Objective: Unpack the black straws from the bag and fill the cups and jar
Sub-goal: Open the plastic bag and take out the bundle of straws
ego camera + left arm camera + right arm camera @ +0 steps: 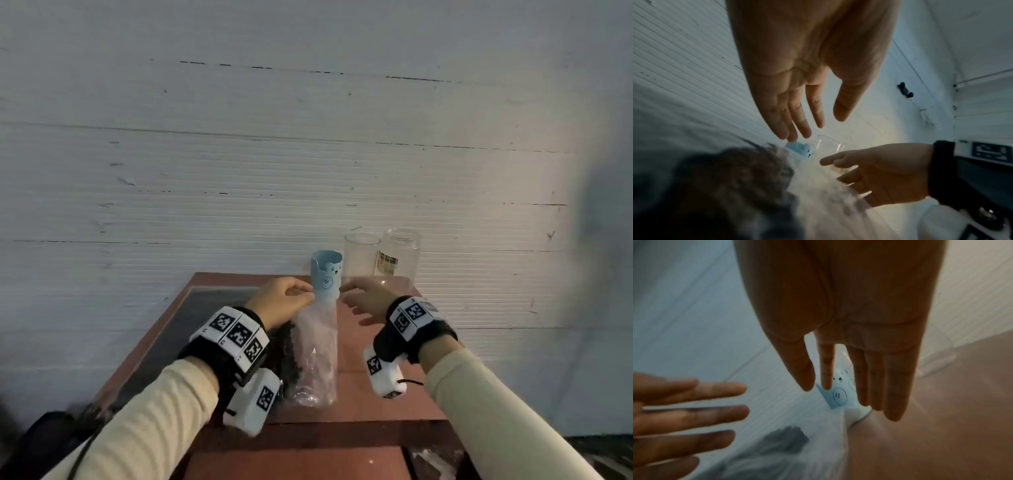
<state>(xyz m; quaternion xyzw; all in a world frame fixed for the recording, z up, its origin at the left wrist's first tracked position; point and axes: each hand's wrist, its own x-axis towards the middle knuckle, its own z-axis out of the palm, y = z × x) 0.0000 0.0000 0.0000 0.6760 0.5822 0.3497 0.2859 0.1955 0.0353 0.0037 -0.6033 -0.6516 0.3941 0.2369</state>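
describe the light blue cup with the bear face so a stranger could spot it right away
On the reddish-brown wooden table against the white ribbed wall, three containers stand near the far edge. The light blue cup with the bear face is the leftmost, just beyond the clear plastic bag. Unlike the clear plastic cup and clear glass jar, it is opaque.

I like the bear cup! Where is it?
In the head view the blue bear cup stands mid-table, just beyond the bag, left of the clear cup.
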